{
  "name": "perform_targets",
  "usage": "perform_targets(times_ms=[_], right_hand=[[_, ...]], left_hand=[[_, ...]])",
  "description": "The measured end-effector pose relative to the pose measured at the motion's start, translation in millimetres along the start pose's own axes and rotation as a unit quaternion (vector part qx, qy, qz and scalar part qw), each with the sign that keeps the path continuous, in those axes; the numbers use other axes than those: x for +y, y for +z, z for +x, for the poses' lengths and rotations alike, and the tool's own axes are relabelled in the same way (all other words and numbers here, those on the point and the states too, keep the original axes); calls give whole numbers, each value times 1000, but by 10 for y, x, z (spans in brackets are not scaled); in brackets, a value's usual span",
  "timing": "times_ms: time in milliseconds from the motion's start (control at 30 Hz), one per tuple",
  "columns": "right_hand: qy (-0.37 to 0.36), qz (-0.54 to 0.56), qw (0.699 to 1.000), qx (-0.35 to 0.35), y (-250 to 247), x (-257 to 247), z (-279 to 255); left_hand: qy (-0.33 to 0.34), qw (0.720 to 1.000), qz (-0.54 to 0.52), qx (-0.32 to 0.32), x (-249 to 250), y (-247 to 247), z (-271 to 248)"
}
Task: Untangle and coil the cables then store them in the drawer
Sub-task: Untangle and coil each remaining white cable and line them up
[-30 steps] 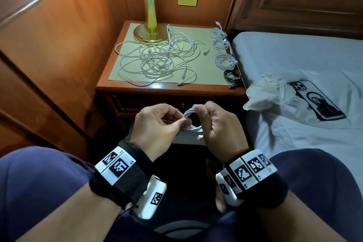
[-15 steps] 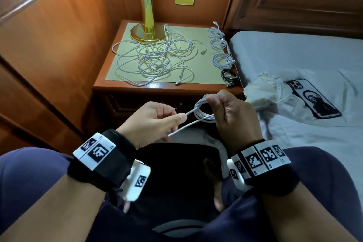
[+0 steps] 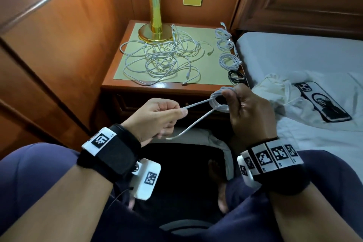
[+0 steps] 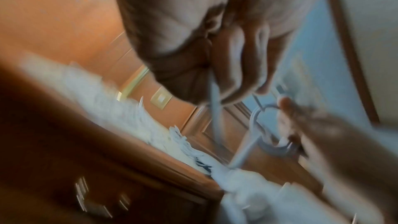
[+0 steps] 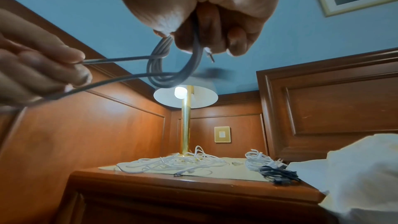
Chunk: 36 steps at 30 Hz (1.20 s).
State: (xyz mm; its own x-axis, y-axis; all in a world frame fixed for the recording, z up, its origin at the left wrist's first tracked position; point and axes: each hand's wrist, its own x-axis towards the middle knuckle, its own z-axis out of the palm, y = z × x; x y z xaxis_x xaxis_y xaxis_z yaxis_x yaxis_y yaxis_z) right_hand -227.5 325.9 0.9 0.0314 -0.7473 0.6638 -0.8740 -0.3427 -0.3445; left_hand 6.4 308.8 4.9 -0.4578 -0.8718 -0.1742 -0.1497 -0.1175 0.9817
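Observation:
My right hand [image 3: 249,112] grips a small coil of white cable [image 3: 219,100] in front of the nightstand [image 3: 169,86]. From the coil [image 5: 165,67] two strands run left to my left hand [image 3: 157,118], which pinches one strand [image 3: 196,104] between thumb and forefinger; the other strand [image 3: 190,125] hangs below it. A tangle of white cables [image 3: 163,59] lies spread on the nightstand's yellow mat. Along its right edge lie white coils [image 3: 228,61] and a black coil [image 3: 236,75]. The drawer front [image 3: 149,104] below the top is closed.
A brass lamp [image 3: 155,31] stands at the back of the nightstand. Wood panelling rises on the left. The bed [image 3: 294,61] on the right holds a phone [image 3: 322,100] and a crumpled white cloth [image 3: 275,92]. My knees frame the bottom.
My hands have drawn apart: the right one rose to the right with the coil, the left one pulled a strand out leftward, so two strands now stretch between them.

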Motion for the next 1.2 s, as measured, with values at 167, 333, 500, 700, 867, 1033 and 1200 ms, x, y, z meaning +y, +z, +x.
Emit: perform_targets(times_ms=[167,333,500,700,867,1033,1200], right_hand=[[113,-50,989,86,-115,243,46],[362,183,911,72,-199,406,105],[523,477,705,45,-227,406,106],[428,464,775,-2,-180,282,62],[267,245,930,-57,-87,190,-52],[197,191,945,-180,-86,86,-83],[178,209,895,-351,-22,30,-112]], left_hand=[[-11,977,208,-38,-159,-149,-29],[43,997,50,43,-220,-146,-5],[111,943,282,140,-396,-44,93],[206,874,434,71,-528,170,-5],[258,835,485,18,-511,346,-80],[295,870,395,12,-352,409,-134],[312,917,227,96,-225,355,-101]])
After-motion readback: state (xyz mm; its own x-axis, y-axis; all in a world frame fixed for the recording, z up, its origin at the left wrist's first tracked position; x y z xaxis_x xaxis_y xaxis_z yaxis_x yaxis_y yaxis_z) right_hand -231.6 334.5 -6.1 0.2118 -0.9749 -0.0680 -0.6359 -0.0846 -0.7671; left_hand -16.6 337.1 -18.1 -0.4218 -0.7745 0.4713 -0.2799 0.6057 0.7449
